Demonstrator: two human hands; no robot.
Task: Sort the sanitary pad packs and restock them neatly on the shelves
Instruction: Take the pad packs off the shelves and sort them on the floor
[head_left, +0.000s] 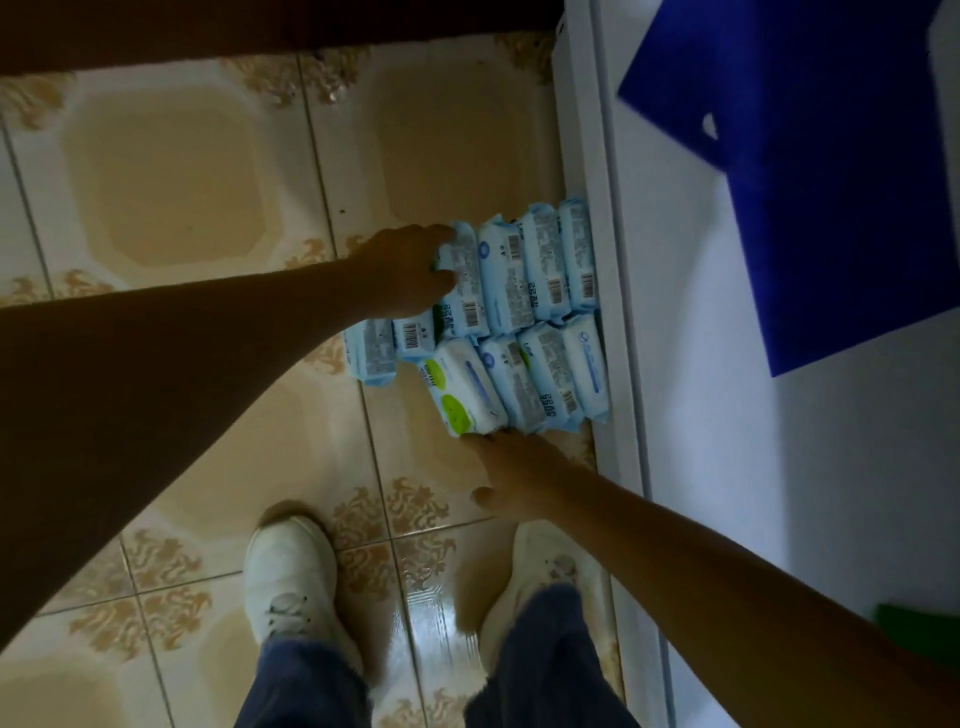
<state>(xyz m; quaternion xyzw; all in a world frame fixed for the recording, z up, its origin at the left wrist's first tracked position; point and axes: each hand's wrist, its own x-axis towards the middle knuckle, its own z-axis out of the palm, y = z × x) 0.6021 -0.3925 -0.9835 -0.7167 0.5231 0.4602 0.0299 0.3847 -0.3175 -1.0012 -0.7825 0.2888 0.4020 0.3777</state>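
Head view is directed straight down on a block of light-blue plastic-wrapped sanitary pad packs (524, 280), which is stood on the beige patterned floor tiles (171, 171) and pushed against the base of the white shelf unit (621, 364). Two rows of four packs are seen on edge, barcodes upward. Two more are laid lower at the left, and one white pack with green ovals (460, 392) is mixed into the near row. The left hand (410, 270) is placed on the outermost pack of the far row, with fingers and thumb curled round its side. The right hand (519, 465) is set at the near end, fingers fairly straight and touching the row's edge, with nothing held. The step is judged to be gathering or squaring the block, and no pack is seen shelved yet. Next, the block would need to be squeezed from both ends and lifted, or the green-marked pack separated first.
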